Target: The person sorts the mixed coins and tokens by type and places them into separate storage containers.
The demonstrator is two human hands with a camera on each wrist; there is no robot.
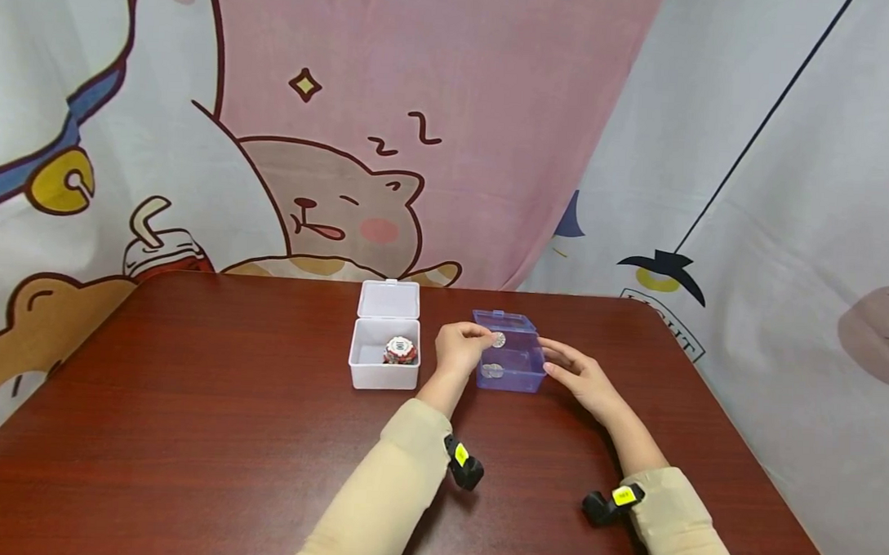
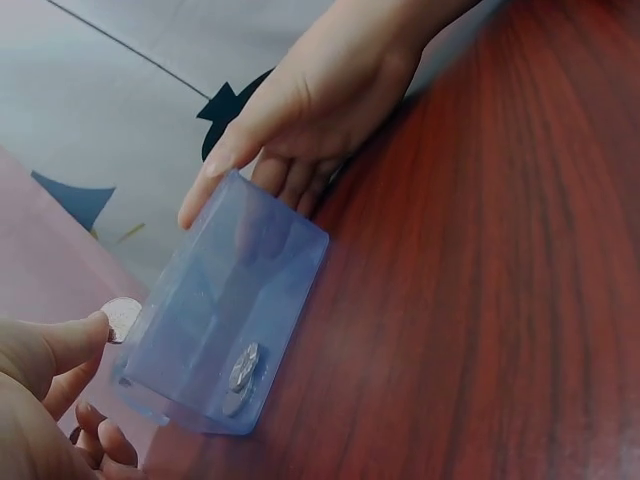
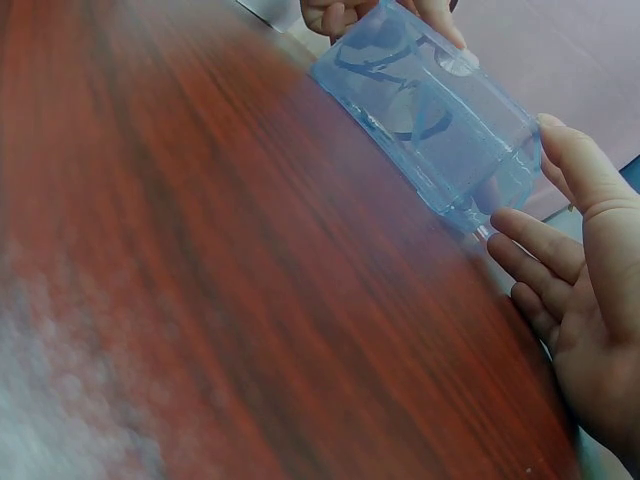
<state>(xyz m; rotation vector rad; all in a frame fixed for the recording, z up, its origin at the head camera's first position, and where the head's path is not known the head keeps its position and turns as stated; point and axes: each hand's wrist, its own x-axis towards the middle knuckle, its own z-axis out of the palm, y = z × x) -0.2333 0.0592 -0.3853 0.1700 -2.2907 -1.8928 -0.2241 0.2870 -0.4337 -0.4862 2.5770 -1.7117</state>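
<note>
My left hand (image 1: 458,348) pinches a silver coin (image 2: 122,318) between thumb and fingers, right at the left rim of a clear blue plastic box (image 1: 523,383). The box stands on the table with its hinged lid (image 1: 507,321) tipped back. A few more coins (image 2: 243,378) lie inside, at the left front of the box. At the box's right side, my right hand (image 1: 589,387) touches the wall with fairly straight fingers. Its thumb (image 3: 580,165) reaches the upper edge, and the other fingers (image 3: 540,250) lie lower along the side.
To the left stands a white plastic box (image 1: 384,378) with its lid raised, holding a stack of red and white poker chips (image 1: 400,351). Both boxes sit on a dark red-brown wooden table (image 1: 212,416). A cartoon-printed curtain (image 1: 508,133) hangs behind its far edge.
</note>
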